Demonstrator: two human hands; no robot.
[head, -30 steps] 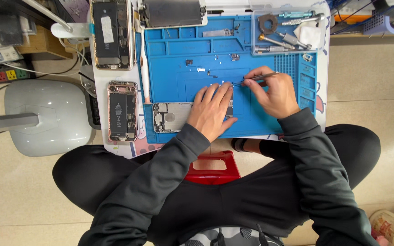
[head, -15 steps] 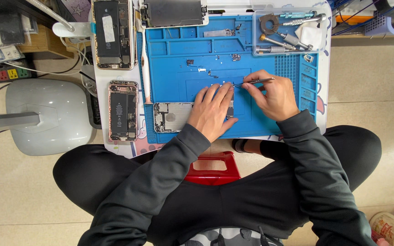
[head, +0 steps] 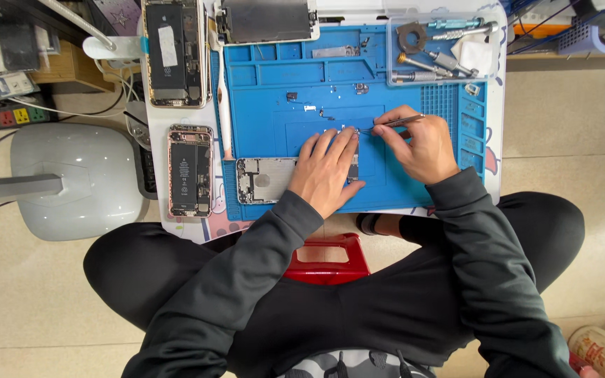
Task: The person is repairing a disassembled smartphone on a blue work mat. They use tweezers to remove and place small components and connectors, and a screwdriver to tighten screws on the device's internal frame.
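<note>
the right hand (head: 418, 147) pinches shiny metal tweezers (head: 395, 124); under the left hand (head: 327, 171), a matt blue rubbery mat (head: 274, 105) and a bare-metal phone chassis (head: 264, 180).

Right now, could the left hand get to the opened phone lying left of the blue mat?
Probably yes: the left hand rests on the blue mat, with nothing between it and the opened phone.

Dark clothes, bare hands

Long dark grey sleeves reach both wrists, loosely creased along the arms; black trousers cover the legs. The left hand (head: 328, 170) and right hand (head: 419, 145) wear no gloves.
</note>
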